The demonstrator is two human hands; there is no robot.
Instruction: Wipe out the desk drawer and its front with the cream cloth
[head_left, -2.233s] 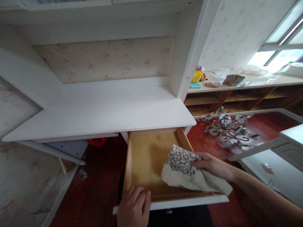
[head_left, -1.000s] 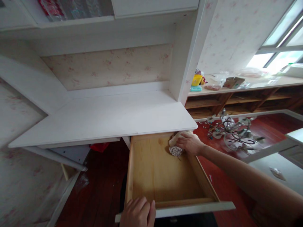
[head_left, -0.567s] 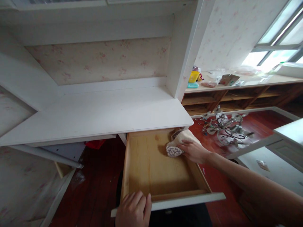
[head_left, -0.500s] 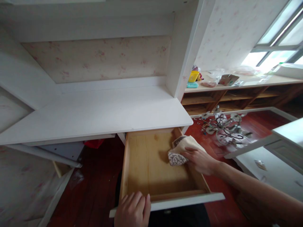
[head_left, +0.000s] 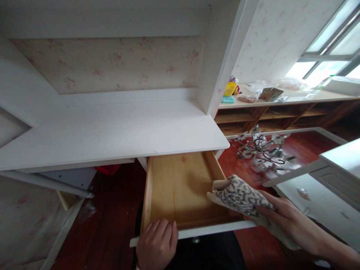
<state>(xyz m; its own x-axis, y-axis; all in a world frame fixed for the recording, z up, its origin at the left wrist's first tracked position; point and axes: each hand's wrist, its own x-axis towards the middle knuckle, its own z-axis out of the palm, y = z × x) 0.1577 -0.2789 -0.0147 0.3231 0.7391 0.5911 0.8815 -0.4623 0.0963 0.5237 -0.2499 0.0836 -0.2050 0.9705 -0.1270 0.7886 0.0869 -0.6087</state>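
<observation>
A pulled-out wooden drawer (head_left: 174, 187) with a white front juts from under the white desk (head_left: 135, 131). Nothing lies in the part of its bottom that I can see. My left hand (head_left: 157, 242) is closed over the top edge of the drawer front, near its left end. My right hand (head_left: 287, 213) is closed on a folded cream cloth (head_left: 240, 197) with a dark grey pattern. The cloth is over the right side wall of the drawer and hides part of it, with one end reaching inside.
A chandelier (head_left: 270, 150) lies on the red wooden floor at the right. Behind it, a low shelf unit (head_left: 253, 112) carries a yellow container (head_left: 230, 89), plastic bags and a box (head_left: 271, 94). White furniture (head_left: 317, 198) stands at the right edge.
My right hand has moved right and toward me, carrying the cloth from inside the drawer to its right wall. The cloth now shows more of its patterned side. My left hand keeps its hold.
</observation>
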